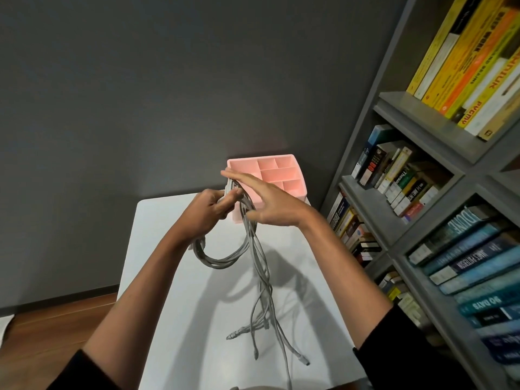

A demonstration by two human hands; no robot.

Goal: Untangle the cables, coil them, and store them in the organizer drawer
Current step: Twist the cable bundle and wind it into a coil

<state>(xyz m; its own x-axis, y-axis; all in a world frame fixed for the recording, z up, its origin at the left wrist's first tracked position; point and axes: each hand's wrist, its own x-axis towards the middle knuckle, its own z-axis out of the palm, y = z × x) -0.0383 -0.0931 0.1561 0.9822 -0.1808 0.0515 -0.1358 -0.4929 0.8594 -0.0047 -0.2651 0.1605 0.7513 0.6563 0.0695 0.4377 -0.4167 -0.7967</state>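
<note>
My left hand (pixel 209 211) grips a bundle of grey cables (pixel 225 256) at the top of a loop that hangs below it. My right hand (pixel 263 197) is held flat over the bundle with its fingers straight, the cables passing under its palm. Several loose cable ends (pixel 266 330) with plugs trail down onto the white table (pixel 168 277). A pink organizer drawer (pixel 281 175) with several empty compartments stands at the table's far edge, just behind my hands.
A grey bookshelf (pixel 422 192) full of books runs along the right side, close to the table. A dark grey wall stands behind the table. Wooden floor (pixel 42 333) shows at the lower left.
</note>
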